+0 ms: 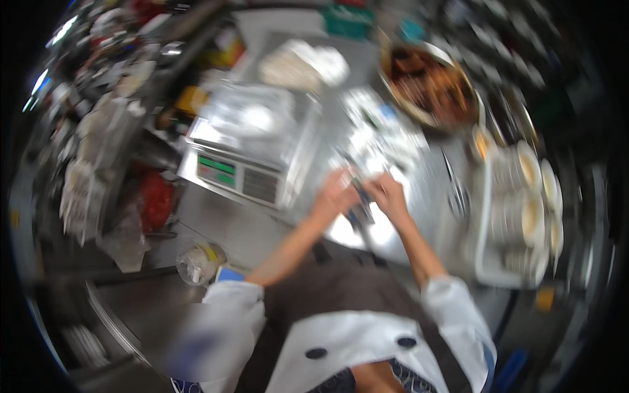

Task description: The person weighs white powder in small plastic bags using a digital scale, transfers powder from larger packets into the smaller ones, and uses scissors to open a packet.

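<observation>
My left hand (336, 194) and my right hand (388, 194) are close together over the metal worktop (427, 196). Between them is a small dark item (362, 196), too blurred to name, with the fingers of both hands curled onto it. Just beyond my fingers lies a loose pile of shiny plastic packets (381, 130). To the left of my hands stands a digital weighing scale (236, 179) with a lit green display, its platform under clear plastic. A pair of scissors (456, 184) rests on the worktop to the right.
A large round pan (467, 81) of brown food stands at the far right. Nearer, a white plastic tray (484, 245) holds stacked bowls (516, 218). Pale bags (304, 64) lie behind the scale. A wrapped roll (199, 263) and a red bag (156, 201) are at left.
</observation>
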